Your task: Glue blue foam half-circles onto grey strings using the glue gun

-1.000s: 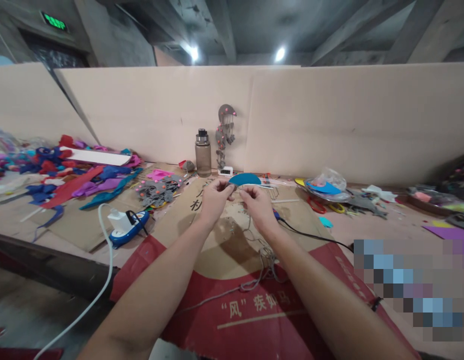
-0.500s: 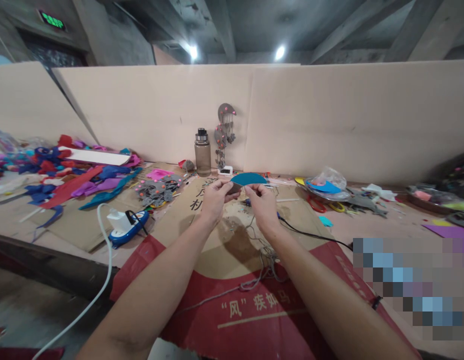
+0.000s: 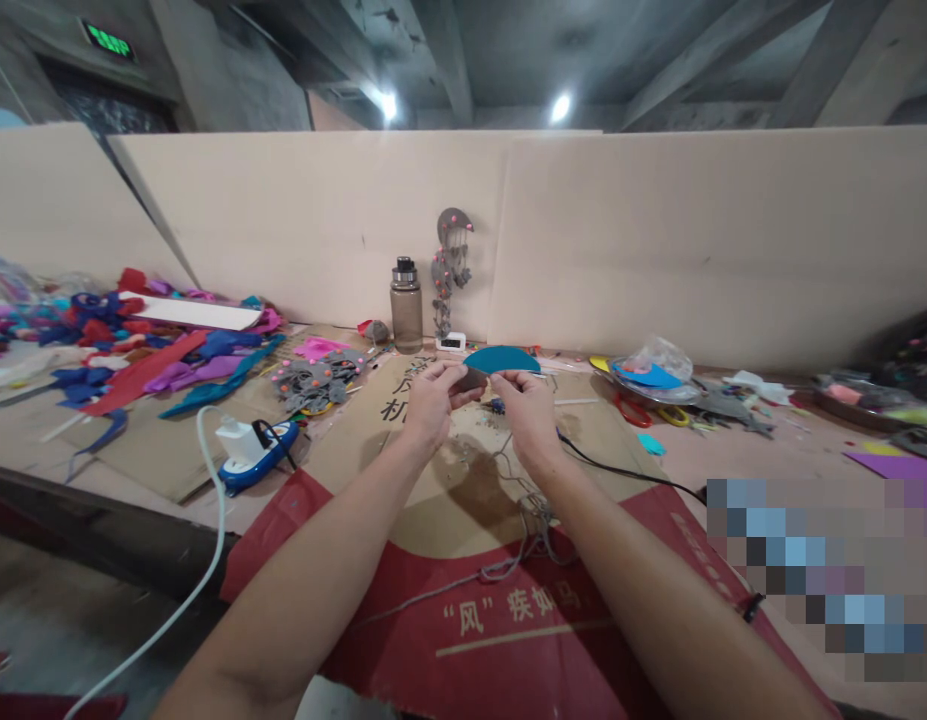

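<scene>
Between thumb and fingers, my left hand (image 3: 434,405) pinches a small dark grey piece (image 3: 472,379) above the cardboard. My right hand (image 3: 528,405) is closed in a pinch at the right edge of that piece; whatever its fingertips hold is too small to make out. Just behind both hands lies a teal felt shape (image 3: 502,359). Grey yarn (image 3: 536,520) is tangled below my right hand on the red and brown cardboard (image 3: 403,520), with a strand running left.
A bottle (image 3: 407,310) and a hanging grey felt ornament (image 3: 454,225) stand at the back. Left are pinned grey felt pieces (image 3: 320,380), coloured scraps and a blue power strip (image 3: 259,462). Red scissors (image 3: 632,410) and a plastic-covered plate (image 3: 650,375) lie right.
The grey piece has tilted slightly between my fingers. Both hands remain in nearly the same place, and the whole view has shifted very little.
</scene>
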### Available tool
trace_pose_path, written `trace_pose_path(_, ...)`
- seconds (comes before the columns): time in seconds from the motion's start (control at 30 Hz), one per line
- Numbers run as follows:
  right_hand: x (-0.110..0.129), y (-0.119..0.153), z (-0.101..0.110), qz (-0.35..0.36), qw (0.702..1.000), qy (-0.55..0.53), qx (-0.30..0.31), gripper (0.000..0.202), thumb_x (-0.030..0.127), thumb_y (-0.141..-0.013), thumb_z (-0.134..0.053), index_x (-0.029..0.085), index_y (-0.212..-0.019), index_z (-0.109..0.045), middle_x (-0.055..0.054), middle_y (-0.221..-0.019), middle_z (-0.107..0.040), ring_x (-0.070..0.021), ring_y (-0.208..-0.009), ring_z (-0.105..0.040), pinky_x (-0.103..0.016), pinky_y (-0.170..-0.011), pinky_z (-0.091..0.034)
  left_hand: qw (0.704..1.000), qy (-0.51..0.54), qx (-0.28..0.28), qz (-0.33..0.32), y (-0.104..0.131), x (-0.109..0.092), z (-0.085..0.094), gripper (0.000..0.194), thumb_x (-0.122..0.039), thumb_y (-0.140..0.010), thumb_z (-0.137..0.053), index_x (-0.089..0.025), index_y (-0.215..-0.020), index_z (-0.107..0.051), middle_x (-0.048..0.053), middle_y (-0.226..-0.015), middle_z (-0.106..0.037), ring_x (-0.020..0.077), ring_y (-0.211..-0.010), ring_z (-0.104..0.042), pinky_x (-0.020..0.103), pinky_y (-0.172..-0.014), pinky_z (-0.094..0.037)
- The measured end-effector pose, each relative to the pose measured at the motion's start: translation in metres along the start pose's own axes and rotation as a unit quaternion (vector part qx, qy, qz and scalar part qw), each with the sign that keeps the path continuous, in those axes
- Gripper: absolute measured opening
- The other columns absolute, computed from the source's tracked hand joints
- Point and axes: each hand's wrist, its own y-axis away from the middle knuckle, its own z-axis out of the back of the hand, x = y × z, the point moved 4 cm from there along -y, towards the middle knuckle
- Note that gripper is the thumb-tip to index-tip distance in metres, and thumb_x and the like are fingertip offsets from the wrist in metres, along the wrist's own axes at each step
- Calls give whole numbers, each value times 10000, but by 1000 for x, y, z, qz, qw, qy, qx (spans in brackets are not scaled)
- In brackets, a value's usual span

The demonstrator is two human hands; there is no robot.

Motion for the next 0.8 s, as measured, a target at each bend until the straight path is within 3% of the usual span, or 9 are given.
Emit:
trace_pose_path(0.33, 7, 5, 0, -71, 994, -81, 16, 219, 367, -604, -661, 179, -672, -572, 39, -644, -555, -80, -546, -386, -226, -515, -307, 999, -1, 24, 27, 0, 2, -3, 181, -280, -652, -692, -141, -722, -602, 72, -811, -692, 165, -752, -665, 347, -751, -572)
trace_pose_path(0.6, 5, 3, 0, -93, 992, -89, 8, 244, 361, -566, -684, 178, -685, -575, 68, -554, -467, -64, -487, -303, -221, -447, -206, 999, 2, 50, 0, 1, -2, -2, 210, -292, -662, -721, -151, -776, -615, 29, -788, -679, 154, -747, -669, 336, -742, -576)
trace_pose_path(0.8, 10, 6, -2, -91, 988, -119, 30, 281, 365, -547, -729, 173, -693, -585, 63, -568, -507, -58, -485, -315, -223, -450, -206, 999, 8, 42, 5, -2, -1, 0, 195, -285, -702, -715, -127, -752, -611, 39, -756, -677, 126, -674, -656, 269, -655, -577)
